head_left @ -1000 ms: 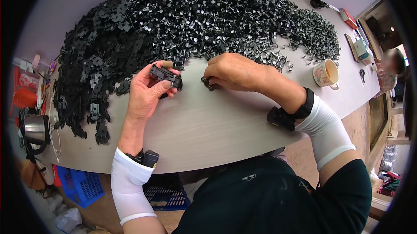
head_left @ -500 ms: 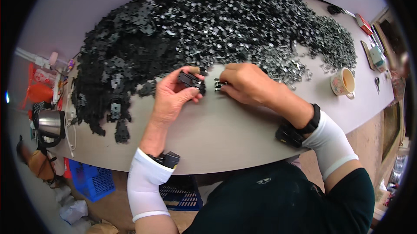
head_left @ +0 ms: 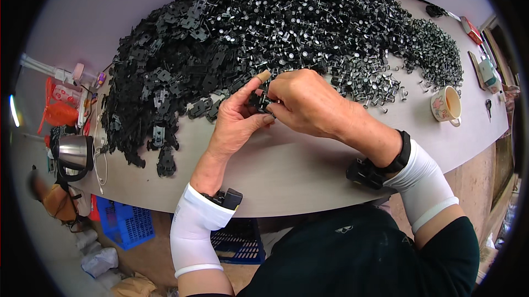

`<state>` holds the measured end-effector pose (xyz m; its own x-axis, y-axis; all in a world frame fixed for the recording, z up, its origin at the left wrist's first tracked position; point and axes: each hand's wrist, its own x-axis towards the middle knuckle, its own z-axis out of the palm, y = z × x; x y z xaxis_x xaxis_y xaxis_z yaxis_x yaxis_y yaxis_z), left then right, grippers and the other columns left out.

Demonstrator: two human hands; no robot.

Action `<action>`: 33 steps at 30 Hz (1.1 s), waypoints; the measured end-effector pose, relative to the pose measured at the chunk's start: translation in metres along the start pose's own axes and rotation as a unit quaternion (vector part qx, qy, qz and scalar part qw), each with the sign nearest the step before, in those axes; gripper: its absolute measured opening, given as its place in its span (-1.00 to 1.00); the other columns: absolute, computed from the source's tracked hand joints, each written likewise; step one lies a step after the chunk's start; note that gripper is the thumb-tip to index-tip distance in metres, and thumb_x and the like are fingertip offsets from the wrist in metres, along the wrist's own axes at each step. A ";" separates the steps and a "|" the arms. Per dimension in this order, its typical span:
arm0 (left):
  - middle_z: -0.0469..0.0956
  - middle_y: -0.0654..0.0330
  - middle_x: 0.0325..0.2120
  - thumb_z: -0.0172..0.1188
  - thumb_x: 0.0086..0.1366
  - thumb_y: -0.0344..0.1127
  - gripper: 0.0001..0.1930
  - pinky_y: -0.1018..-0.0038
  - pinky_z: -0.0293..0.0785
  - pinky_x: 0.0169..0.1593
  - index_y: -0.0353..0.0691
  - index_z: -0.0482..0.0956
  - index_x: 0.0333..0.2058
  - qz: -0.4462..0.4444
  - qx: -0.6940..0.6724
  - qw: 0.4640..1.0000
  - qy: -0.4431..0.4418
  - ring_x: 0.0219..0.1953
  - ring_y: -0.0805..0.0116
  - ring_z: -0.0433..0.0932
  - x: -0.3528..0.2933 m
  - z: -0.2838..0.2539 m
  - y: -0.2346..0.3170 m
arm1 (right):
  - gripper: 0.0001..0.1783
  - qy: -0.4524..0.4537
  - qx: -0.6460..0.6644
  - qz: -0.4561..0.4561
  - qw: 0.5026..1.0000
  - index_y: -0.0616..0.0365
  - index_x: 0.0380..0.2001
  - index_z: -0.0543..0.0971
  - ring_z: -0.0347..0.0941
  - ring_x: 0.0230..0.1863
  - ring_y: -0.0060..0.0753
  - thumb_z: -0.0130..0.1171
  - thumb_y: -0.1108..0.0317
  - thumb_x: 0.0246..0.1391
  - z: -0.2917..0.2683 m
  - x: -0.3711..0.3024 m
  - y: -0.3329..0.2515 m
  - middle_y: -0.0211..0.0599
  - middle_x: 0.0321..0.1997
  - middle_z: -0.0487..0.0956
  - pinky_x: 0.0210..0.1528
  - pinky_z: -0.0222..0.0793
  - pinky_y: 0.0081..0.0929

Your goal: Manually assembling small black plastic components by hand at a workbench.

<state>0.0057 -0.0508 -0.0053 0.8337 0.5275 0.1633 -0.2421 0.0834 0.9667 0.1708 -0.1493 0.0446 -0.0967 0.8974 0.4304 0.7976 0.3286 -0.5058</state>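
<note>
My left hand [head_left: 227,123] grips a small black plastic chassis [head_left: 261,102] between thumb and fingers, a tan cover on one fingertip. Against the chassis, the pinched fingers of my right hand [head_left: 308,101] meet the left ones. A small wheel-and-axle piece showed in those right fingers half a second ago; now they hide most of it. Just beyond both hands lies a large heap: flat black chassis pieces [head_left: 171,71] on the left, and black-and-silver wheel pairs on axles [head_left: 308,27] in the middle and to the right.
A patterned cup [head_left: 445,106] stands at the right of the pale table [head_left: 297,181]. On the left are a steel kettle [head_left: 74,152], a white cable [head_left: 101,173] and an orange-red bag [head_left: 60,114]. Blue plastic crates [head_left: 127,225] sit below the table's front edge.
My hands, apart before, have come together. The right one has moved left with the wheel-and-axle piece up to the chassis in my left hand. The whole view has shifted slightly.
</note>
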 end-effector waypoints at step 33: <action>0.32 0.14 0.17 0.14 0.20 -0.62 -0.36 0.53 0.58 -0.26 -0.08 0.22 0.24 0.062 0.064 0.996 -0.034 -0.21 0.49 0.50 -0.002 0.001 -0.004 | -0.79 0.034 0.144 0.120 0.982 0.32 -0.56 0.48 0.49 -0.54 -0.27 0.31 0.45 -0.22 0.008 -0.001 -0.009 -0.13 -0.47 0.53 -0.52 0.41 -0.39</action>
<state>0.0052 -0.0533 -0.0090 0.8339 0.4689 0.2911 -0.2837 -0.0884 0.9548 0.1587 -0.1504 0.0429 0.1220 0.9405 0.3171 0.5897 0.1883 -0.7854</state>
